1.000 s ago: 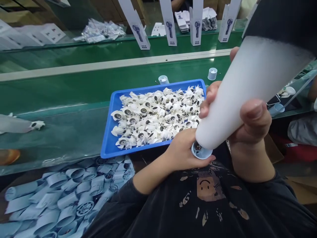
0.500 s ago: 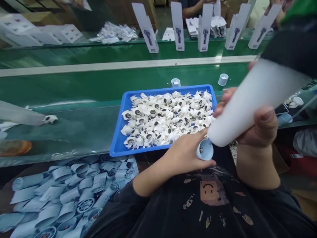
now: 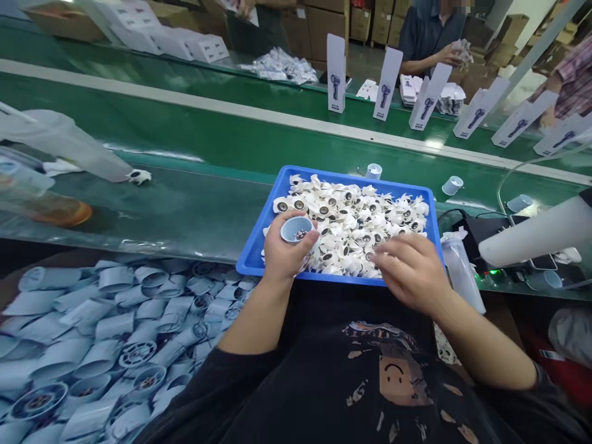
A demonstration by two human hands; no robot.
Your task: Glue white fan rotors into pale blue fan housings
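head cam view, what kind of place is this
Probably a factory assembly line for a small handheld appliance: a long green conveyor belt, a blue plastic tray heaped with white moulded parts, and upright white product cartons printed with the appliance.

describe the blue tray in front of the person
A shallow rectangular tray, bright blue and plastic by its look, with a raised rim. It lies on the green conveyor belt near its edge, heaped with white finned parts with dark round centres. The left hand, holding a pale blue cup, is over its near side; the right hand is down at the parts.
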